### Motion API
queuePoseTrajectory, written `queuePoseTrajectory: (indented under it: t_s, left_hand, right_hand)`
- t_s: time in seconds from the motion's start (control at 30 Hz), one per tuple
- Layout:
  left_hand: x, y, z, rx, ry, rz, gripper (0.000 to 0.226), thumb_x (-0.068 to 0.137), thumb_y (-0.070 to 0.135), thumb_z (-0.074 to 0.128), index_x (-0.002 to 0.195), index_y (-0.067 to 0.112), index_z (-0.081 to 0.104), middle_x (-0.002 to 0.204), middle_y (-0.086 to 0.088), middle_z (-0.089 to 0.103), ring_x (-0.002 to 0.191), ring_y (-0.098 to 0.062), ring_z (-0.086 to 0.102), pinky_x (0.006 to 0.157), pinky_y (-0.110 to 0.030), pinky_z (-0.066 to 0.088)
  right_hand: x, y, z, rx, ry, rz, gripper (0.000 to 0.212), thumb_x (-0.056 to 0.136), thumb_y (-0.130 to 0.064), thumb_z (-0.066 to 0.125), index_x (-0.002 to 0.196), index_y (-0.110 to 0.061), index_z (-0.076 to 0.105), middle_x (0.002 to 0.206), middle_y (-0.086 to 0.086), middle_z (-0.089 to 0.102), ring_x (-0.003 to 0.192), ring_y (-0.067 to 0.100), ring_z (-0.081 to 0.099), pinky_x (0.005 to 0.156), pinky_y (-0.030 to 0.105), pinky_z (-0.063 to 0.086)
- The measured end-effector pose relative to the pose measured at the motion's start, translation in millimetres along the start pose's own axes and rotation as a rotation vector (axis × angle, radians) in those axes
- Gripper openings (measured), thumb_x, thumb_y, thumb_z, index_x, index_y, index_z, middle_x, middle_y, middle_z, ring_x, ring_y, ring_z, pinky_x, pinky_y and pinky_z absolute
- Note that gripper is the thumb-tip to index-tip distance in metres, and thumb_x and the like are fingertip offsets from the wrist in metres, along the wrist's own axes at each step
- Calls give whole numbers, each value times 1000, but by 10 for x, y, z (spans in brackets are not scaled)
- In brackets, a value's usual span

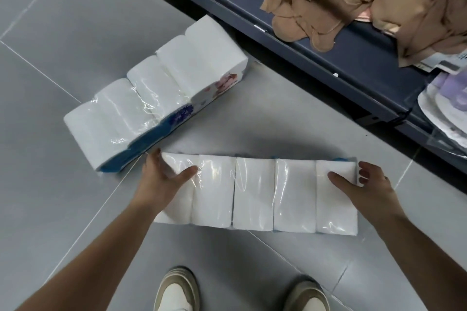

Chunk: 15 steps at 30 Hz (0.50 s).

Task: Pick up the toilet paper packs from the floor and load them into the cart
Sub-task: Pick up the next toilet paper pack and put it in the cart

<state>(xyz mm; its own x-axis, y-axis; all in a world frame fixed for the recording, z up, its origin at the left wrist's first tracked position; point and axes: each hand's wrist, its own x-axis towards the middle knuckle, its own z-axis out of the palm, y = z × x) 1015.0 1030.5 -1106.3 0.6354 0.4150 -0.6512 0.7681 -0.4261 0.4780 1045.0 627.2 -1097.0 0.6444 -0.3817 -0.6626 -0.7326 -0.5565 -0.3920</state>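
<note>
A long white toilet paper pack (255, 192) in clear wrap is held between both hands above the grey floor. My left hand (161, 179) grips its left end, thumb on top and fingers round the far edge. My right hand (361, 184) grips its right end the same way. A second pack (151, 98), white with blue and flowered print on its side, lies on the floor to the upper left, apart from both hands. No cart is in view.
A dark blue shelf unit (328, 58) runs diagonally along the right, holding beige garments (353, 0) and wrapped goods (444, 111). My two shoes (177, 290) stand at the bottom. Grey floor tiles (50, 33) stretch to the left.
</note>
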Motion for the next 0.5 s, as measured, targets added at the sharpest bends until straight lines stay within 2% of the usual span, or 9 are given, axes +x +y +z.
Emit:
queuePoseTrajectory:
  t_s: [0.07, 0.1, 0.2, 0.27, 0.4, 0.5]
  left_hand:
    - [70, -8, 35, -14, -25, -57, 117, 62, 61, 90, 153, 17, 30, 147, -2, 47, 138, -25, 45, 110, -35, 36]
    - [95, -16, 46, -10, -33, -82, 112, 68, 55, 90, 154, 16, 30, 146, -2, 48, 136, -26, 47, 108, -36, 37]
    - [168, -35, 40, 18, -53, -124, 103, 68, 59, 87, 148, 17, 37, 133, -4, 57, 123, -29, 55, 103, -42, 44]
    - [187, -36, 37, 20, -50, -133, 94, 70, 57, 87, 140, 15, 42, 119, -3, 60, 112, -27, 58, 94, -41, 46]
    - [160, -16, 65, -13, -33, -107, 75, 75, 47, 87, 124, 9, 45, 87, 3, 46, 78, -15, 48, 72, -33, 38]
    - [100, 4, 63, -21, -10, -91, 71, 75, 46, 87, 120, 13, 44, 82, 2, 44, 72, -14, 46, 69, -33, 38]
  right_hand:
    - [68, 30, 52, 28, -30, 51, 85, 73, -51, 85, 143, -22, 46, 132, 6, 58, 112, 28, 61, 93, 44, 52]
    - [91, 30, 73, 40, -45, 67, 83, 72, -52, 85, 140, -23, 47, 127, 4, 60, 108, 28, 62, 90, 44, 53]
    - [143, 3, 118, 59, -65, 79, 81, 69, -54, 87, 135, -24, 48, 117, 1, 63, 103, 27, 64, 91, 48, 55]
    - [142, -14, 143, 58, -61, 85, 79, 70, -54, 87, 132, -23, 49, 116, 1, 63, 102, 28, 63, 93, 51, 55]
    - [97, -19, 164, -12, -20, 56, 77, 72, -59, 82, 131, -19, 53, 116, 4, 64, 103, 31, 63, 93, 53, 55]
    - [63, -26, 137, -12, -15, 41, 74, 71, -58, 83, 127, -18, 54, 113, 5, 65, 101, 31, 64, 91, 54, 56]
